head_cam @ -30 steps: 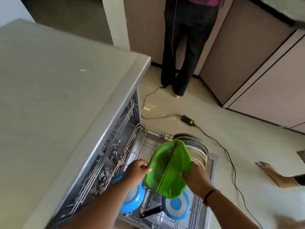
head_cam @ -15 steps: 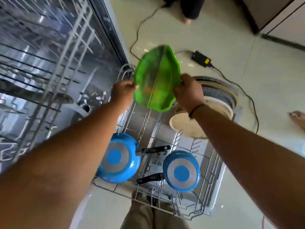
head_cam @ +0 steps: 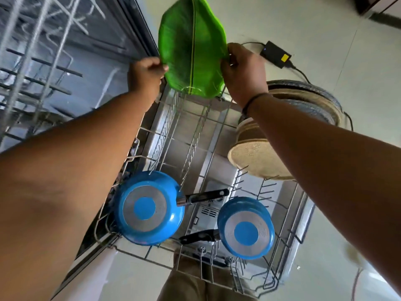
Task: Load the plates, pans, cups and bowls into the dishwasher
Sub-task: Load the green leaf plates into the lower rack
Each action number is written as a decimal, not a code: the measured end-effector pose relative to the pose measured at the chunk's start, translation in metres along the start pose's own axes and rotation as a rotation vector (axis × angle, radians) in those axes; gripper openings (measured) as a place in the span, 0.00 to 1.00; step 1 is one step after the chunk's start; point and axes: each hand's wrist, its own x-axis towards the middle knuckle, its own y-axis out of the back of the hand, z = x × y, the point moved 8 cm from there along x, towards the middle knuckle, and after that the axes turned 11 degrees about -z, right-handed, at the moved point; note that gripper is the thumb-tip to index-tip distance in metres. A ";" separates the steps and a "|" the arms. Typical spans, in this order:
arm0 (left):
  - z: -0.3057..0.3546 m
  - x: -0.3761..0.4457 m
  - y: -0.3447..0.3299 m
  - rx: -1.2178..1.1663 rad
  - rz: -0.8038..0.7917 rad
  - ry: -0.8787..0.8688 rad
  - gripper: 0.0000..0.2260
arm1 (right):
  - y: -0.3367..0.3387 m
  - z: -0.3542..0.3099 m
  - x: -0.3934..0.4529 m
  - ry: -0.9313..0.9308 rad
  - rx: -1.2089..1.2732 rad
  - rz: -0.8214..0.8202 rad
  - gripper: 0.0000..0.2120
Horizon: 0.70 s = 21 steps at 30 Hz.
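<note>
— Where's your plate?
— Green leaf-shaped plate (head_cam: pixel 192 48), on edge over the far end of the lower rack (head_cam: pixel 195 135). Your left hand (head_cam: pixel 145 76) and right hand (head_cam: pixel 243 71) each pinch a rim.
— In the rack?
— Two blue pans (head_cam: pixel 149 208) (bottoms up), round plates (head_cam: pixel 260 157) on the right.

Glossy green plate (head_cam: pixel 191 48), metal wire rack (head_cam: pixel 195 135)

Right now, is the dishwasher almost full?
Not yet. Two blue pans and a row of plates already sit in the lower rack. Both hands, left hand and right hand, hold the green leaf-shaped plate above empty slots.
</note>
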 end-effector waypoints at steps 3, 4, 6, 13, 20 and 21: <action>-0.004 0.004 -0.002 -0.009 0.013 0.013 0.15 | -0.006 0.002 0.001 0.000 0.029 0.000 0.06; -0.006 0.006 -0.002 -0.016 0.017 0.016 0.15 | -0.009 0.002 0.001 0.001 0.031 0.001 0.05; -0.009 0.008 -0.004 -0.004 0.016 0.025 0.15 | -0.015 0.003 -0.001 -0.006 0.024 -0.002 0.06; -0.023 0.008 -0.016 0.070 -0.046 0.030 0.15 | -0.019 0.021 -0.008 -0.060 0.038 -0.001 0.08; -0.051 0.003 -0.018 0.230 -0.078 0.046 0.14 | -0.051 0.035 -0.022 -0.098 -0.067 -0.185 0.08; -0.052 0.002 -0.017 0.251 -0.080 0.044 0.14 | -0.055 0.037 -0.023 -0.120 -0.079 -0.202 0.08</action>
